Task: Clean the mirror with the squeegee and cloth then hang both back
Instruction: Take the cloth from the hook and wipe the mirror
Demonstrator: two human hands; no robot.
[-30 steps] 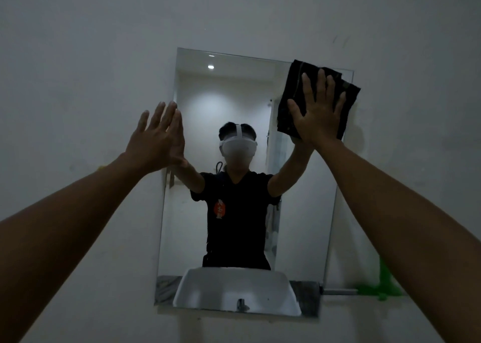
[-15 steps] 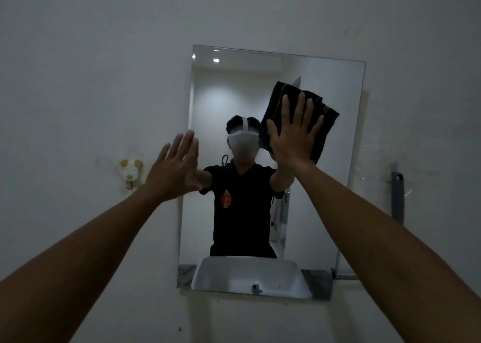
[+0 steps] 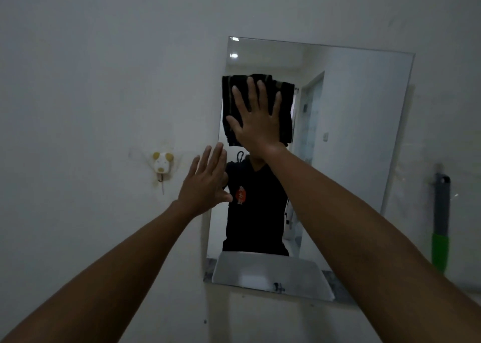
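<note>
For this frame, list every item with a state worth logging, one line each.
cloth: folded, pressed flat on the glass under the right hand.
right hand: open, fingers spread over the cloth.
left hand: open, empty, at the mirror's left edge.
mirror: wall-mounted.
squeegee: hanging on the wall right of the mirror.
animal-shaped hook: empty.

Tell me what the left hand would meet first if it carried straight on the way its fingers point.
Probably the mirror's left edge. The left hand is open and empty, fingers aimed up and slightly right, tips at that edge, just below the black cloth pressed flat by the right hand. Depth is unclear; it may already touch.
</note>
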